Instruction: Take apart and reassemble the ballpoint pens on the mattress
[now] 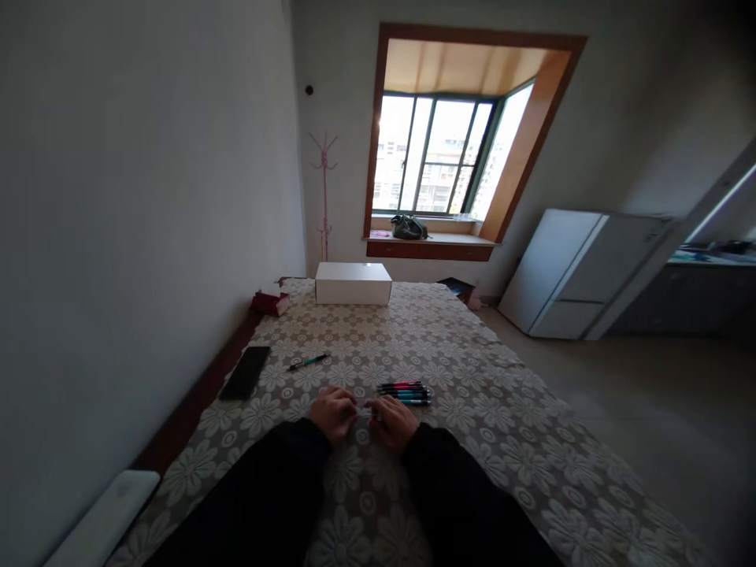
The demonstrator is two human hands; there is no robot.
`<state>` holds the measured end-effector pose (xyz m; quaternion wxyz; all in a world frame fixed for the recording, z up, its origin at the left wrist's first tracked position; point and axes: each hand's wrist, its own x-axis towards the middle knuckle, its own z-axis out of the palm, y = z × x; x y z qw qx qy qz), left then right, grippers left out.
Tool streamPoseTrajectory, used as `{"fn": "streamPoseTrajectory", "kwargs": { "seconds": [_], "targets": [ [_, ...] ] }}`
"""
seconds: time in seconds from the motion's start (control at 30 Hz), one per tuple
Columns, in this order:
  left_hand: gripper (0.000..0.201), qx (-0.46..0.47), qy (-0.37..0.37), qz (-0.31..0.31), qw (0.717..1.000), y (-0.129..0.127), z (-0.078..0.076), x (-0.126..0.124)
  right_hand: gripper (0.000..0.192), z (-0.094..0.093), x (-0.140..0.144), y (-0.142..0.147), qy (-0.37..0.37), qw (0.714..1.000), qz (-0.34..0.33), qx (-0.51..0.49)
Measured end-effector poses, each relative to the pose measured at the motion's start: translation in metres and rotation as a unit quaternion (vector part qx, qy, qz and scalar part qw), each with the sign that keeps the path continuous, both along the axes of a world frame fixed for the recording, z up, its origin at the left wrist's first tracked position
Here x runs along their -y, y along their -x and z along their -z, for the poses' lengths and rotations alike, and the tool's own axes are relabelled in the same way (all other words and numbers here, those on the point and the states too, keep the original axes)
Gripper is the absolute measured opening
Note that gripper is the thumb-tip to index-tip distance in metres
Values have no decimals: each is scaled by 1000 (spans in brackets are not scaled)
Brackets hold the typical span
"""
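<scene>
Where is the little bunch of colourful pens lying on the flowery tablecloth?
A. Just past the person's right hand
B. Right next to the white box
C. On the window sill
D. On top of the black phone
A: the bunch of red, teal and black pens lies on the flower-patterned lace tablecloth just beyond the right hand, far from the white rectangular box and apart from the flat black phone.

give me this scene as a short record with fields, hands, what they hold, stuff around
left hand: closed on one end of a small pen-like item, too blurred to identify
right hand: closed on its other end
beside right hand: bundle of red and teal pens
further off: single teal pen, black flat phone, white rectangular box
surface: floral lace tablecloth
</scene>
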<state>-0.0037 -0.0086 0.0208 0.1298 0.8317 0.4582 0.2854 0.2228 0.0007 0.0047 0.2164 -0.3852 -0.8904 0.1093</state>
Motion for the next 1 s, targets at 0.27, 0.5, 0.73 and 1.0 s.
{"fn": "streamPoseTrajectory", "kwargs": {
  "seconds": [0.27, 0.5, 0.73, 1.0],
  "targets": [
    [7, -13, 12, 1, 1000, 0, 3, 1, 35, -8, 3, -4, 19, 999, -35, 24],
    [6, -15, 18, -6, 1000, -1, -1, 2, 25, -7, 0, -7, 15, 1000, -22, -13],
    [4, -23, 12, -9, 1000, -1, 1, 1, 22, -7, -5, -15, -8, 1000, -21, -21],
    [6, -29, 8, -7, 1000, -1, 1, 1, 17, -16, 1, -16, -23, 999, -21, 30]
  ]
}}
